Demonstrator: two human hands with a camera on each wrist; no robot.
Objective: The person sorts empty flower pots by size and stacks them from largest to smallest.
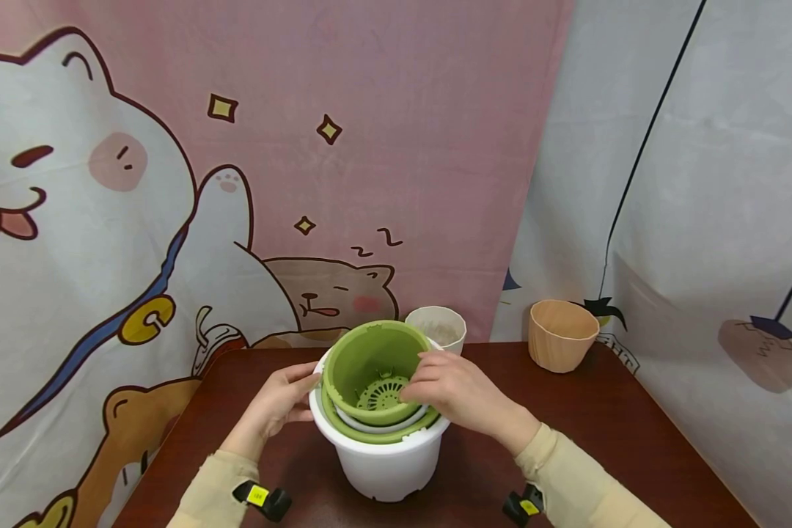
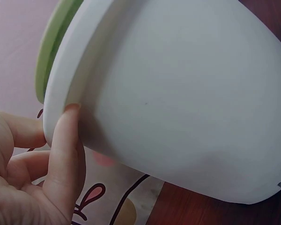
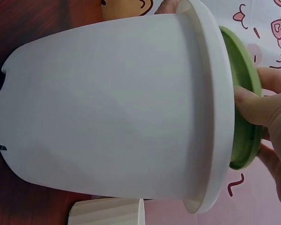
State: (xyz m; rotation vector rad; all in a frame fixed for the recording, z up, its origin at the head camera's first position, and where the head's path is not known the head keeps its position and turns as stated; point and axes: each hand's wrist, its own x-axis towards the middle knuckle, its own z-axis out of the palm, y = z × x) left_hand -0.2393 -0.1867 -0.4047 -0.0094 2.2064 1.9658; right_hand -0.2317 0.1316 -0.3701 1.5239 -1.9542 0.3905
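A large white flowerpot [image 1: 389,469] stands upright with smaller pots nested in it. Innermost is a green flowerpot [image 1: 363,359] with a slotted bottom, its rim raised above the others and tilted. Below it show a thin pale rim [image 1: 381,429] and a wider green rim [image 1: 376,438]. My left hand [image 1: 284,400] pinches the white pot's rim on the left, thumb and fingers on either side in the left wrist view. My right hand [image 1: 458,389] grips the innermost green pot's rim on the right. In the right wrist view, the thumb lies against its outer side.
Behind the nested pots is a ribbed white pot [image 1: 445,330], partly hidden. A peach-coloured pot [image 1: 561,337] stands at the table's back right. The dark red-brown table [image 1: 567,455] ends at a cartoon-printed cloth [image 1: 396,147] hung behind and along the sides.
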